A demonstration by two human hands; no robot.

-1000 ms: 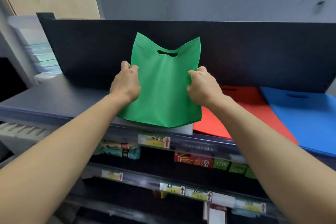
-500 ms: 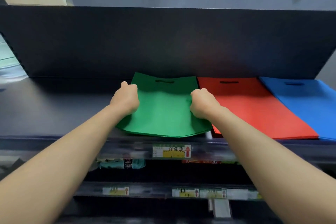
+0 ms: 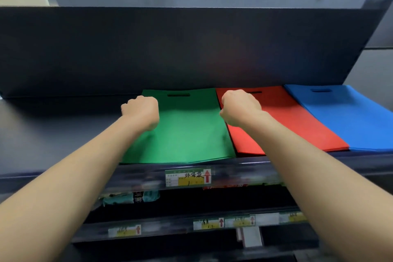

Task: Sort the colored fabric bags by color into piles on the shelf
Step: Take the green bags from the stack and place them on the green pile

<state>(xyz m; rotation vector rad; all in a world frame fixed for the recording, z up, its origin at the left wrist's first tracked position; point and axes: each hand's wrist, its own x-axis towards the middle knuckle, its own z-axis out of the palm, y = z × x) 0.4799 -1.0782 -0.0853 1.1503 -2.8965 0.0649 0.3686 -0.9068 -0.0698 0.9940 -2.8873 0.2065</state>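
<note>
Lying flat at the centre of the frame, the green bag rests on the dark shelf, just beside the red bag to its right. A blue bag follows, cut off at the right edge. The left hand covers the green bag's left edge, and the right hand sits over the green-red seam. Both show only their backs: the fingers curl under, so I cannot tell whether they grip anything. The labels below are blurred.

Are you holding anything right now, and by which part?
Apparently nothing: the green bag lies flat on the shelf; left hand and right hand are curled at its two sides, gripping no fabric.
</note>
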